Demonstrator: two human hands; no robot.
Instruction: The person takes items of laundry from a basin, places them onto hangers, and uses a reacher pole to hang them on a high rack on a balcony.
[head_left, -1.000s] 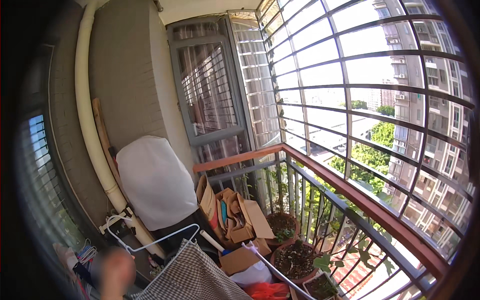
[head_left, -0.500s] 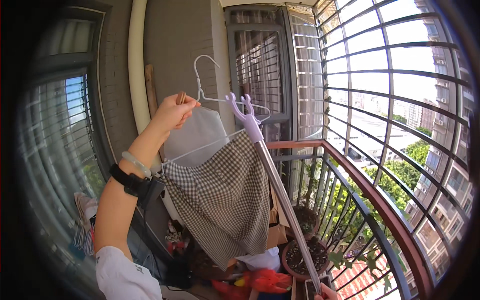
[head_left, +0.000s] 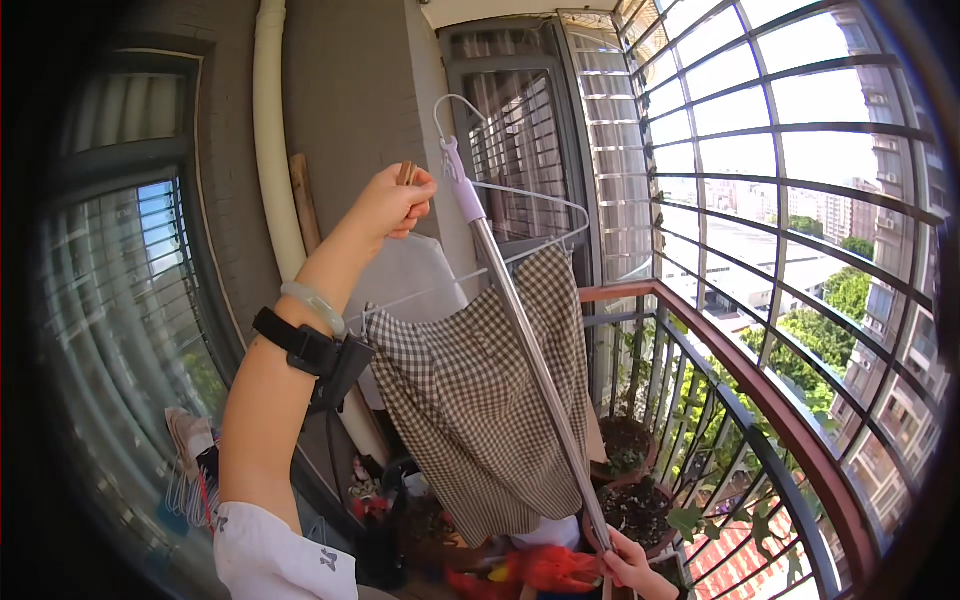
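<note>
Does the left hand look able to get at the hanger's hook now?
Likely yes: the left hand appears near the hanger's hook, with no clear obstruction between, though it holds a small brown piece and the lavender pole fork crowds the hook's base.

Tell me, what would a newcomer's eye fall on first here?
Probably the checked cloth hanging from a white hanger, mid-picture. In front of it slants a metal pole with a lilac forked tip, its lower end in the fingers of the right hand. Dark bars cross the bright right side.
</note>
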